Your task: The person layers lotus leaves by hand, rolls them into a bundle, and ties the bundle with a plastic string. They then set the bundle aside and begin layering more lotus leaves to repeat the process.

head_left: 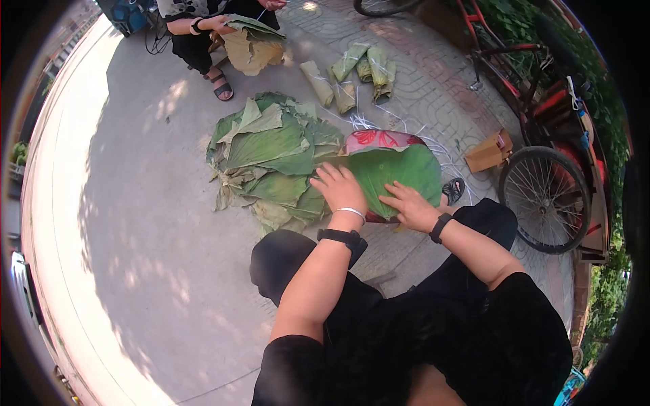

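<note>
A large green lotus leaf (399, 169) lies spread over a red patterned seat or cushion (384, 139) in front of my knees. My left hand (340, 189) rests at the leaf's left edge, fingers stretched out and apart. On the leaf's lower right part lies my right hand (412, 205), its fingers spread flat. Left of my left hand is a big heap of dried, partly brown lotus leaves (271, 149). What supports the cushion is mostly hidden under the leaf.
Rolled leaf bundles (345, 97) tied with white string lie beyond the heap, near loose white strings (362, 122). Another person (196, 27) sits at the back left holding leaves (252, 51). At right stand a cart wheel (546, 199) and a cardboard box (489, 151).
</note>
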Available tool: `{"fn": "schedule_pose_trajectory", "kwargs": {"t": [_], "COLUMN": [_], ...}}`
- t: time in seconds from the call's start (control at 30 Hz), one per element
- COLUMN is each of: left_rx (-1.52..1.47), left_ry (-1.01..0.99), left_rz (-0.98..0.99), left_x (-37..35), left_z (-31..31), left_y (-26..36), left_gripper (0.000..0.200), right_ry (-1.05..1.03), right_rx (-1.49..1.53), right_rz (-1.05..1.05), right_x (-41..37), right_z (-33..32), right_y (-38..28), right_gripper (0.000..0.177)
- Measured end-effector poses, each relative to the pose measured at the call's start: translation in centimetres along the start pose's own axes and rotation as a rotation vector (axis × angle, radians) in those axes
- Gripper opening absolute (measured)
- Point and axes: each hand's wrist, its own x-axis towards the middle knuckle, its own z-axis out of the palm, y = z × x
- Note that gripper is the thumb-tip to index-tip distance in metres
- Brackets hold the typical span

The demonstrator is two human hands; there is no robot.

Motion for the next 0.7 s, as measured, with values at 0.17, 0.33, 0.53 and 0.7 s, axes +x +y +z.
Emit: {"fn": "schedule_pose_trajectory", "kwargs": {"t": [0.17, 0.33, 0.53, 0.7], "left_rx": [-0.230, -0.486, -0.292, -0.356], "left_ry": [-0.083, -0.037, -0.269, -0.364], "left_rz": [0.478, 0.473, 0.427, 0.403], "left_x": [-0.9, -2.6, -1.4, -0.8], "left_z": [0.0, 3.4, 2.3, 2.5], "left_y": [0.7, 1.4, 2.4, 2.8], "left_gripper": [0.032, 0.025, 0.029, 0.032], "right_ry": [-0.043, -0.235, -0.072, 0.259], "right_rx": [0.017, 0.389, 0.591, 0.183], "right_rz": [-0.002, 0.123, 0.255, 0.314], "right_x": [0.9, 3.2, 14.3, 27.6], "right_z": [-1.8, -5.3, -5.7, -4.2], "right_y": [-1.1, -0.4, 4.9, 6.1], "right_gripper": [0.058, 0.059, 0.046, 0.048]}}
